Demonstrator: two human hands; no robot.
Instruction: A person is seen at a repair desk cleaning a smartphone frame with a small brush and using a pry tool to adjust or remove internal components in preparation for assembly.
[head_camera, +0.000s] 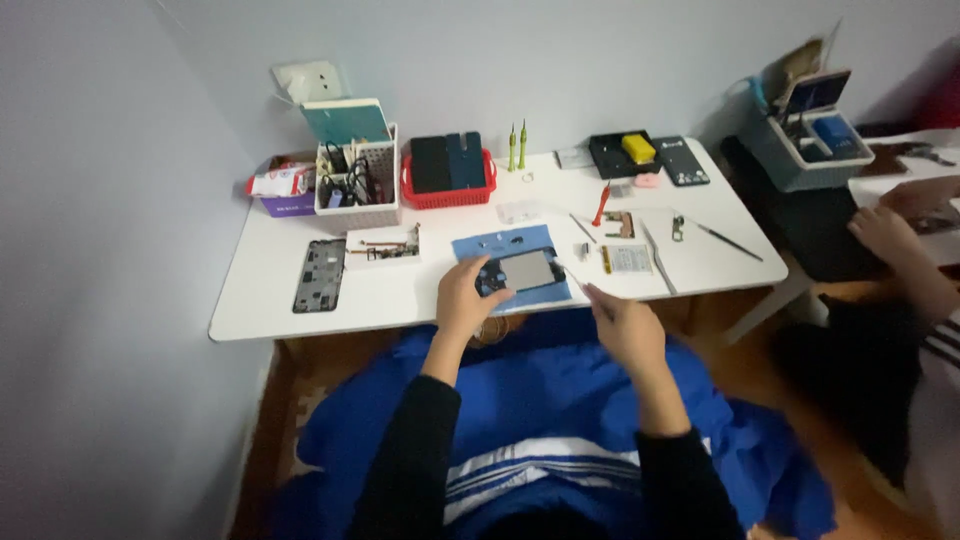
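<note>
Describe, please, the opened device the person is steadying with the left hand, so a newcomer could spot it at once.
Start at the white table and find the blue mat at its front edge, straight before the person. On it lies the opened device, a dark frame with a grey metal plate inside, its left end under the left hand. Unlike the dark panel lying far left, it sits on blue.
</note>
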